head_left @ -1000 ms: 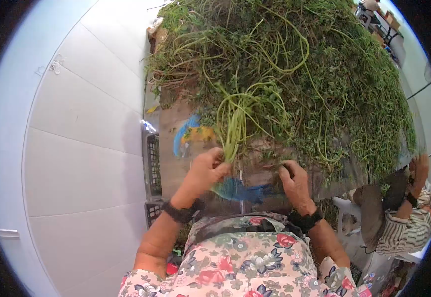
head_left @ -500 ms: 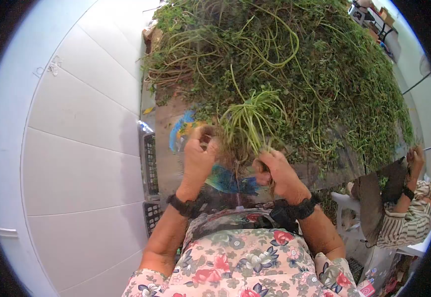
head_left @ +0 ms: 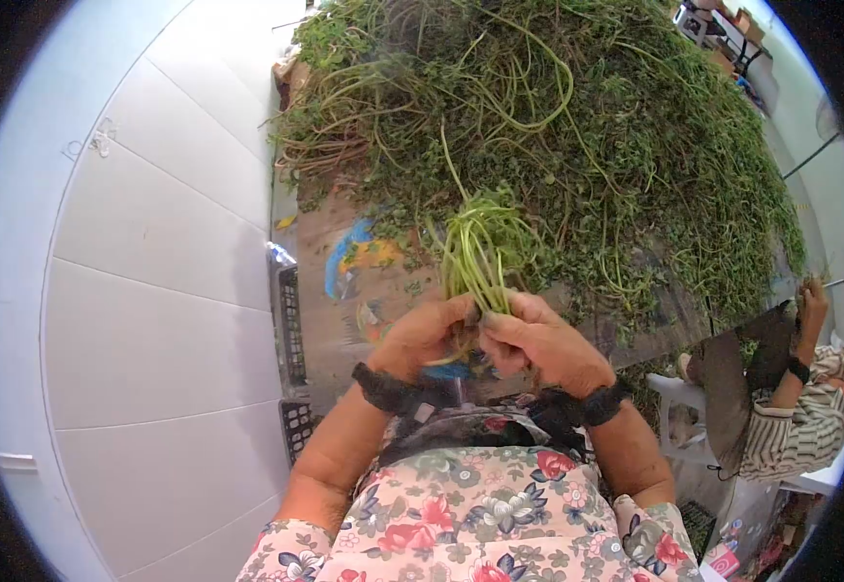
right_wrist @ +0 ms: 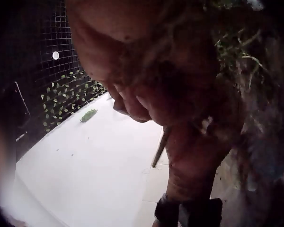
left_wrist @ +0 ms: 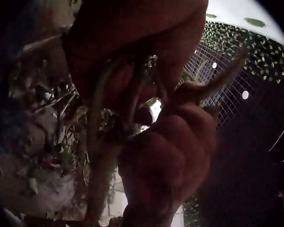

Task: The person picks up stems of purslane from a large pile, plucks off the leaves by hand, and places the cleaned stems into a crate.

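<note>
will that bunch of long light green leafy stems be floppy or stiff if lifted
The bunch of long light green stems would probably flop at its leafy end, where the stems arch over. Its thin stalks suggest it is fairly light. It might snag on the tangled, darker green plant heap close by.

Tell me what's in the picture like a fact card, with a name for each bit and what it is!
Left hand: fingers curled at the bottom of the green stems
Right hand: pinches the same stems, close beside the left
Leafy pile: big, green, tangled, beyond the hands
Table: brown, under the pile
Wrists: a black band on each
Clothes: flowery top
Crate: black, with holes, left of the table
Another person: striped top, at the right
</note>
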